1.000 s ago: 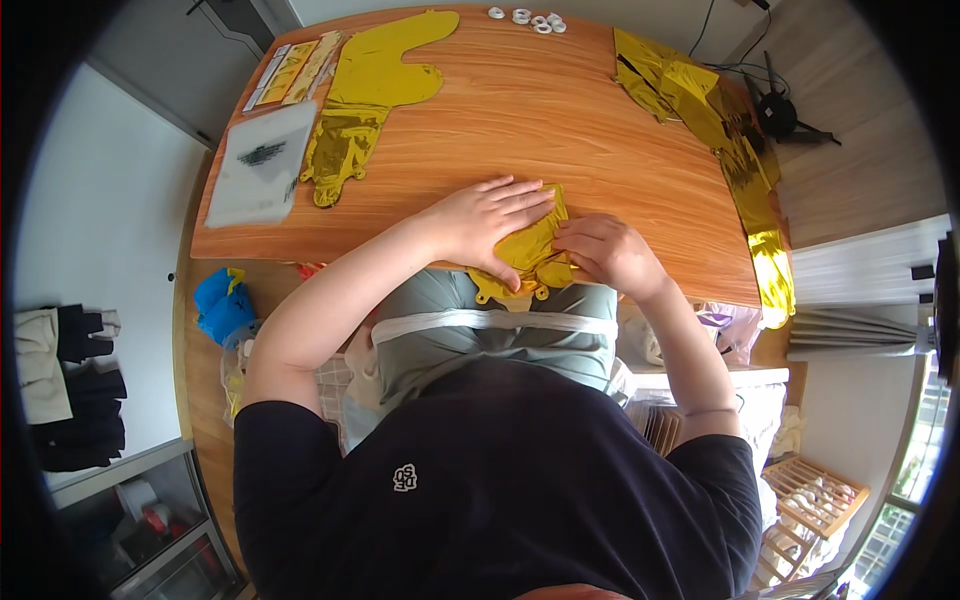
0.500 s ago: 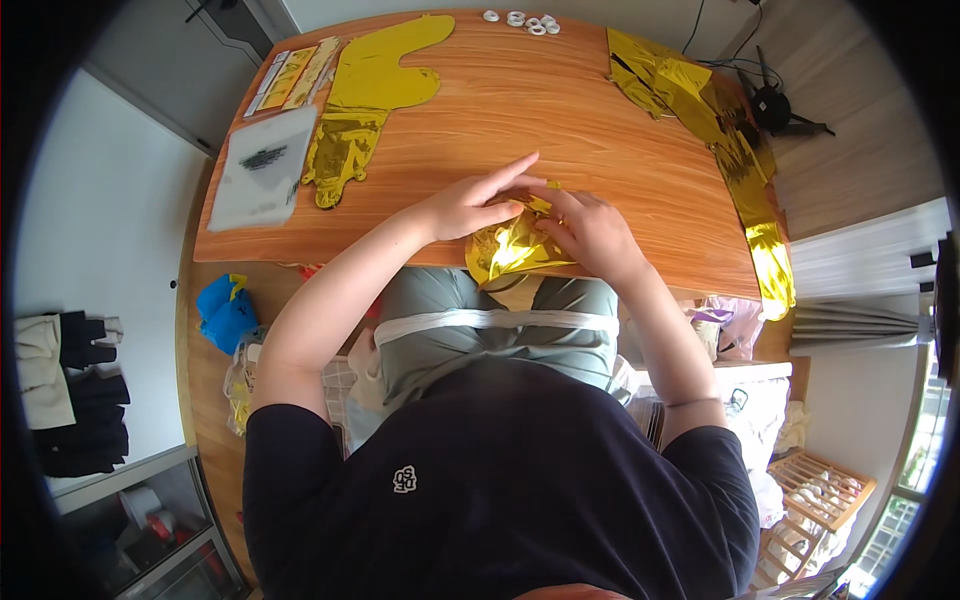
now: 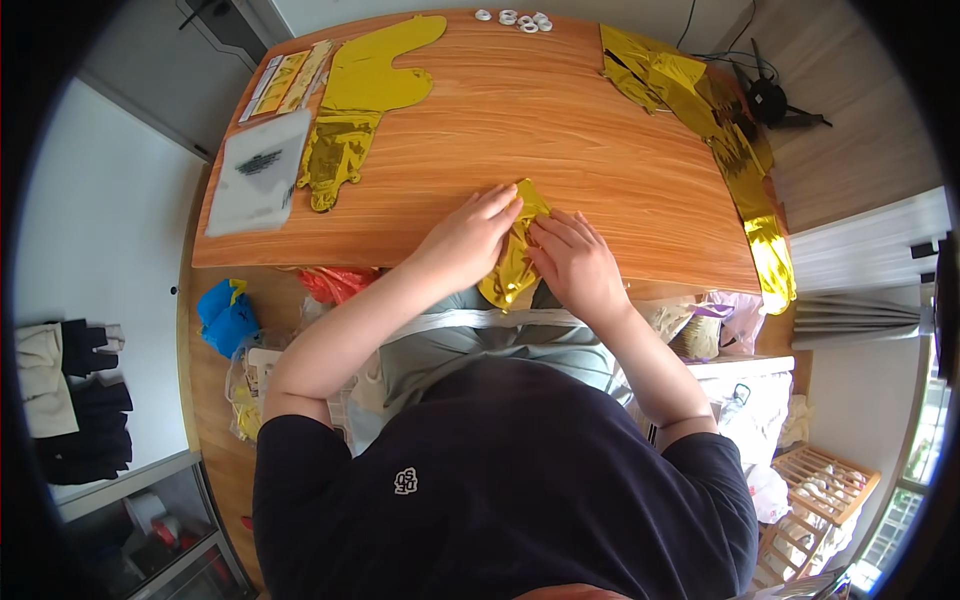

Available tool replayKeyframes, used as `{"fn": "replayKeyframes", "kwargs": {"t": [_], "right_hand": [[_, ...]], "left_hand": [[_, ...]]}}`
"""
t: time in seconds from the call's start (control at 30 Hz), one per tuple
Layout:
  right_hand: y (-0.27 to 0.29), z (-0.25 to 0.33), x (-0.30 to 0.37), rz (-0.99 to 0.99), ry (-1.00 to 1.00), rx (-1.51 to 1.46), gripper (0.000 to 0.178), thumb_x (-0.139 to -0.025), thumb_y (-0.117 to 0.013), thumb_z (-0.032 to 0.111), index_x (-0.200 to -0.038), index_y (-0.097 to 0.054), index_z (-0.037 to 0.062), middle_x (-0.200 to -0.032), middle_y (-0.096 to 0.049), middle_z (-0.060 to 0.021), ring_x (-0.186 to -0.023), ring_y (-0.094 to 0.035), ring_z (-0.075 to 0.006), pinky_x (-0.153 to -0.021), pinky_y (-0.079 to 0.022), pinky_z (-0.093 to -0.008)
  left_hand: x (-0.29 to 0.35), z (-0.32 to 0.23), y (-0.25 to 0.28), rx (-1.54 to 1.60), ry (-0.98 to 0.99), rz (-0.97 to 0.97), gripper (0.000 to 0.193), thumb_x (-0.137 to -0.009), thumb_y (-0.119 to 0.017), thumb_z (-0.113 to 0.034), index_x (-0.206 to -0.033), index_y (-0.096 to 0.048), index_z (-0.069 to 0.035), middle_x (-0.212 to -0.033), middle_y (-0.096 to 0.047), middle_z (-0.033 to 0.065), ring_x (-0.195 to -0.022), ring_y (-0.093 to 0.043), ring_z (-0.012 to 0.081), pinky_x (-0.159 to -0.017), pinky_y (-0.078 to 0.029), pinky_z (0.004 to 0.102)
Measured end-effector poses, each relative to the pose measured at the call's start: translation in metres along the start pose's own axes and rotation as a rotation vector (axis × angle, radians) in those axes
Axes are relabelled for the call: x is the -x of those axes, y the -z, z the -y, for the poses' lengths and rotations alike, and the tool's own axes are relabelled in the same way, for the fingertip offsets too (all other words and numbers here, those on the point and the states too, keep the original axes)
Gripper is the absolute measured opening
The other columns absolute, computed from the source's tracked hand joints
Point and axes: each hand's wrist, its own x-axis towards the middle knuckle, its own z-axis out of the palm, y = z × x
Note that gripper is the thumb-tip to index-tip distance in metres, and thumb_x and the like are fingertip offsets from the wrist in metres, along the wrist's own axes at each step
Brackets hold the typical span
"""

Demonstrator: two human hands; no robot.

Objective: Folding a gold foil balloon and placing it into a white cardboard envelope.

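A crumpled gold foil balloon (image 3: 514, 270) lies at the table's front edge, its lower end hanging over toward my lap. My left hand (image 3: 468, 240) rests along its left side, fingers stretched out and touching the foil. On the other side my right hand (image 3: 582, 265) lies flat, its fingertips on the foil and the thumb apart from the fingers. The left thumb is hidden. Part of the foil is covered by both hands, so its full shape cannot be made out.
A large flat gold foil balloon (image 3: 375, 80) lies on the wooden table (image 3: 520, 110) at the left, beside a clear plastic bag (image 3: 258, 180) and flat packets (image 3: 285, 82). White tape rolls (image 3: 528, 27) stand at the back. More gold foil (image 3: 665, 78) drapes along the right edge, near a black device (image 3: 768, 98).
The foil has become narrower and more upright between my hands. My left hand has moved down and flattened at its left side; my right hand has come slightly lower and leftward.
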Motion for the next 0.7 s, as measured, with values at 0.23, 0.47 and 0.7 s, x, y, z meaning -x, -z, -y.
{"fn": "replayKeyframes", "kwargs": {"t": [0.23,0.47,0.7], "right_hand": [[0.011,-0.017,0.001,0.147,-0.068,0.018,0.025,-0.086,-0.082,0.032,-0.11,-0.082,0.0225,-0.122,-0.076,0.0014,-0.14,-0.054,-0.0367,-0.12,-0.027,-0.07],[0.006,-0.031,-0.005,0.156,-0.07,0.016,0.027,-0.085,-0.082,0.03,-0.111,-0.081,0.0224,-0.117,-0.077,0.002,-0.142,-0.052,-0.0331,-0.122,-0.026,-0.0667],[0.002,-0.033,-0.012,0.124,-0.045,-0.007,0.023,-0.082,-0.083,0.025,-0.103,-0.081,0.0163,-0.108,-0.076,-0.0017,-0.13,-0.061,-0.028,-0.122,-0.03,-0.062]], "left_hand": [[-0.022,-0.029,0.033,-0.266,0.175,0.193,0.047,-0.103,-0.059,-0.02,-0.149,-0.055,-0.007,-0.156,-0.052,0.0146,-0.147,-0.048,0.0321,-0.127,-0.029,0.0551],[-0.024,0.008,0.001,-0.101,-0.179,0.247,0.062,-0.106,-0.057,-0.024,-0.162,-0.037,-0.008,-0.166,-0.04,0.011,-0.155,-0.035,0.0294,-0.127,-0.029,0.053],[-0.034,0.018,-0.005,-0.127,-0.156,0.208,0.059,-0.106,-0.055,-0.023,-0.161,-0.039,-0.009,-0.166,-0.04,0.0108,-0.155,-0.036,0.0303,-0.127,-0.03,0.0522]]}}
